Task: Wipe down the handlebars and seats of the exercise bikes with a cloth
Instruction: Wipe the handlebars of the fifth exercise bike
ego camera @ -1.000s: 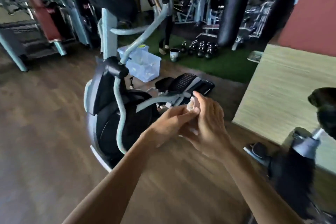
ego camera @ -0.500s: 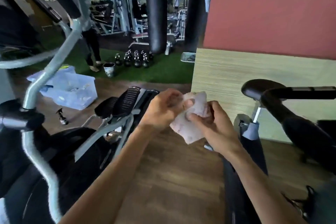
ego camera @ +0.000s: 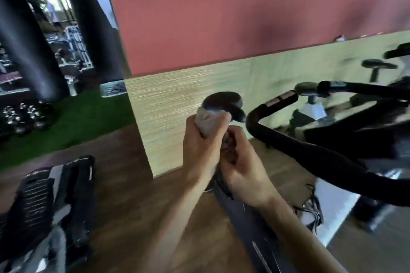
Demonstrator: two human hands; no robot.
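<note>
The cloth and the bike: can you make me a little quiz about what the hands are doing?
1. True or false: the cloth is lying on the floor.
2. Which hand grips the cloth: A) left hand B) neither C) someone else's?
3. What colour is the handlebar beside the right hand?

Key: 1. False, it is bunched in a fist by a black rounded bike part. 2. A. 3. Black.
</note>
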